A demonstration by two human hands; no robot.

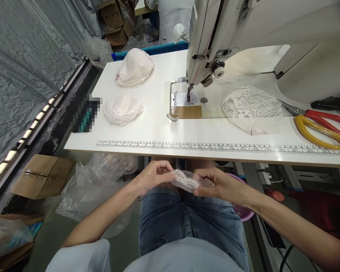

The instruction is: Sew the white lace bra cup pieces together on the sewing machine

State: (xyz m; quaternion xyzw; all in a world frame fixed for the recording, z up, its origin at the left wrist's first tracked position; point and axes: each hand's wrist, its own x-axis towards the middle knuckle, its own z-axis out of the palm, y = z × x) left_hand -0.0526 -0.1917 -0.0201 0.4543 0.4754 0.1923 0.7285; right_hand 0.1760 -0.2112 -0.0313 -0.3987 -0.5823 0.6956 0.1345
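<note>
With the fingers (170, 176) of our left hand (151, 176), we have a close pinch on the left end of a white lace-edged piece (185, 180). Our right hand (219, 185) has its thumb and index a little apart around the other end, with sheer fabric between them. We hold the piece over our blue jeans (164, 215), in front of the near edge of the white surface (155, 126). A purple container (245, 215) shows below our right forearm. Along the surface's front edge we see a printed ruler (187, 145), and beyond it the sewing machine (205, 37) with its presser foot (189, 96). To the left of the foot lie a crumpled white lace piece (123, 110) and, farther back, a pale cup-shaped fabric pile (136, 68). To the right we have a flatter lace panel (253, 107), with red-and-yellow-handled scissors (299, 124) just beside it. On the floor to our left are clear plastic bags (90, 196) and a cardboard box (42, 175), with silvery sheeting (39, 49) behind
</note>
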